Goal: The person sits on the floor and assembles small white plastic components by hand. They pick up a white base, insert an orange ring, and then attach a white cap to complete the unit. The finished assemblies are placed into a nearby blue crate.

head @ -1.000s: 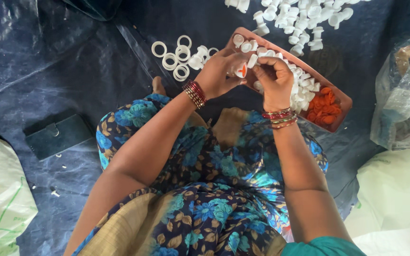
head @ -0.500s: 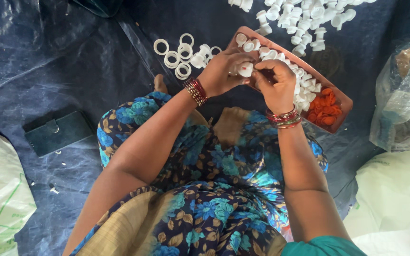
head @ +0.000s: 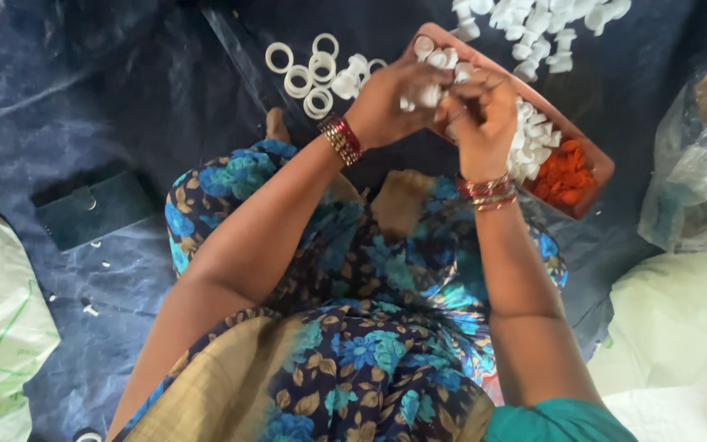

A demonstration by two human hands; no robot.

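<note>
Together, left hand (head: 390, 102) and right hand (head: 484, 123) pinched a small white plastic piece (head: 429, 96) above the far tray (head: 603, 168); probably light, stiff, smooth, best gripped by its rim.

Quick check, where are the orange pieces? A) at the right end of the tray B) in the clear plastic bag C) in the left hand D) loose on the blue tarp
A: the orange pieces sit heaped at the right end of the reddish tray, beside the white parts.

Clear plastic bag (head: 701, 164), far right
</note>
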